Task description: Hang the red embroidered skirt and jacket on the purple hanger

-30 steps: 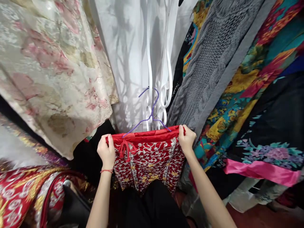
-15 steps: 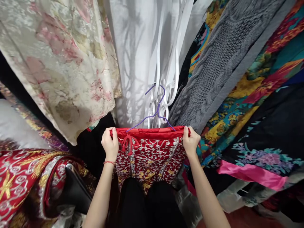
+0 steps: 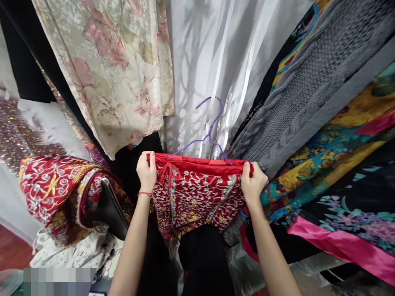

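Observation:
A red skirt (image 3: 197, 193) with silver and gold embroidery hangs on a thin purple hanger (image 3: 207, 135), its waistband stretched flat between my hands. My left hand (image 3: 147, 170) is closed on the left end of the waistband, beside a red drawstring bow (image 3: 166, 174). My right hand (image 3: 253, 184) pinches the right end of the waistband. The hanger's hook stands free above the skirt, in front of a white sheer garment. My black-clad legs show below the skirt.
Hanging clothes crowd around: a cream floral fabric (image 3: 114, 70) at upper left, a white sheer garment with ribbons (image 3: 212, 70) in the middle, a grey cable-knit (image 3: 308, 86) and bright floral prints (image 3: 345, 156) on the right. A red embroidered garment (image 3: 52, 189) drapes over a black seat at left.
The view has shifted right and tilted, so the skirt and hands sit slightly higher and further right. Both hands keep hold of the waistband. More of the red garment at left shows.

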Demonstrator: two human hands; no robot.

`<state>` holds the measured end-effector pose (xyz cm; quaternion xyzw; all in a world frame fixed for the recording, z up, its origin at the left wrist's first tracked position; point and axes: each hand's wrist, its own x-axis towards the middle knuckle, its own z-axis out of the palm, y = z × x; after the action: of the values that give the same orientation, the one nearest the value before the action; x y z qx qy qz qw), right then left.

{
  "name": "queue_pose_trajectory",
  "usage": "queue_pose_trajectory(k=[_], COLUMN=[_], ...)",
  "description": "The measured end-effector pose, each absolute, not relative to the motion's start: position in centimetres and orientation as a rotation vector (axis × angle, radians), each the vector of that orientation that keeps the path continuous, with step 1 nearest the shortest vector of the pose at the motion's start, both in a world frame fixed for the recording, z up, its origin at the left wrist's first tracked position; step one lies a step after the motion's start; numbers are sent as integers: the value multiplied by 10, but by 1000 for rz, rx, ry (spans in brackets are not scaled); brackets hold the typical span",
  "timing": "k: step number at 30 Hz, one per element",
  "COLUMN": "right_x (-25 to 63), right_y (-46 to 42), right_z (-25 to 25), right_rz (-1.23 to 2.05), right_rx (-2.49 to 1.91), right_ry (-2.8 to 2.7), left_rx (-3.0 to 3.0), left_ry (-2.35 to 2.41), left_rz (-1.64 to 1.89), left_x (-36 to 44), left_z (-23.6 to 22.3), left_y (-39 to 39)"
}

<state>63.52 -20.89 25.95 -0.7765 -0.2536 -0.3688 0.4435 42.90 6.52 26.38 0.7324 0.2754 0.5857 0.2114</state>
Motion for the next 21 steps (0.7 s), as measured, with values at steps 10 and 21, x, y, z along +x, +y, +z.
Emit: queue_pose_trajectory(k=[10,21], right_x=[639,650], right_y=[-212,-219], right_z=[244,235], right_rz=[-1148,-1190], right_rx=[-1864,-1852], right_ry=[-609,-615], left_rx=[2050,2020], left_ry=[698,748], left_rz=[1597,1584], left_x=[432,431], left_z=[261,261], left_y=[68,65])
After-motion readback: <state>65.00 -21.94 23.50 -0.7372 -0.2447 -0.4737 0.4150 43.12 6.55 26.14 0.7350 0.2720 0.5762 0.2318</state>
